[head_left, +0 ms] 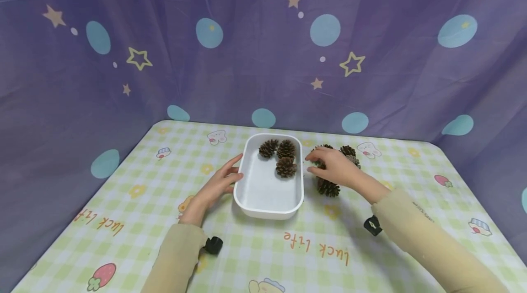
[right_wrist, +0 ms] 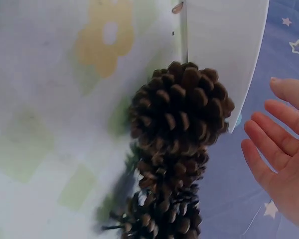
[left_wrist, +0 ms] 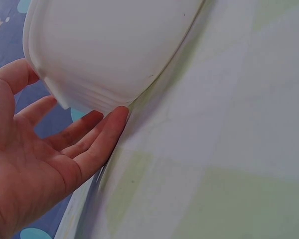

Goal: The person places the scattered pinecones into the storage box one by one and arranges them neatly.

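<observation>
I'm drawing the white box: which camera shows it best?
The head view: there the box shows its rim and inside. The left wrist view shows only part of its outside; the right wrist, only some wall, partly behind a pinecone.

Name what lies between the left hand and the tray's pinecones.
In the head view, the tray's left wall and bare floor separate the left hand from those pinecones.
</observation>
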Motion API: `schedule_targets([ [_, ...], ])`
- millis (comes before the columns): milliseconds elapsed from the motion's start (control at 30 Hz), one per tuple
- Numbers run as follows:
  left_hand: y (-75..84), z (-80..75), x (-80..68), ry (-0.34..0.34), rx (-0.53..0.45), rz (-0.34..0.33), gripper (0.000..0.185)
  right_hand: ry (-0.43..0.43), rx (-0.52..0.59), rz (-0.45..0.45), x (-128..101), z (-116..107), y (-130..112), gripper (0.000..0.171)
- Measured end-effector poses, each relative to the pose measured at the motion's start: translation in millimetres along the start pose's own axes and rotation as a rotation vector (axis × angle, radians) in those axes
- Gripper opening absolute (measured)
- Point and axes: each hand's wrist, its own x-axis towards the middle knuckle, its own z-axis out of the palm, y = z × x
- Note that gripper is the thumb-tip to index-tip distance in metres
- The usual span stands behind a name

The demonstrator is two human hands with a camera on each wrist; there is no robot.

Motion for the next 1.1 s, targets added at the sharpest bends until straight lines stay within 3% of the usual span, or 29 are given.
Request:
schedule_targets([
  [300, 1.4, 1.1, -1.9, 0.014, 0.002, -0.006, 0.057, 0.044, 0.029, 0.027, -24.8, 0.3, 12.9, 0.034],
  [533, 0.6, 0.6, -2.6, 0.008, 0.001, -0.001, 0.057, 0.039, 0.062, 0.096, -40.9, 1.9, 19.1, 0.044],
  [767, 0.8, 1.0, -2.6, 0.015, -0.001, -0.008, 0.057, 0.032, 0.072, 0.152, -53.1, 5.6, 20.3, 0.053],
  [1100, 1.4, 0.8, -3.0, 0.016, 0.005, -0.008, 0.057, 0.04, 0.083, 0.161, -62.1, 15.5, 25.4, 0.059],
])
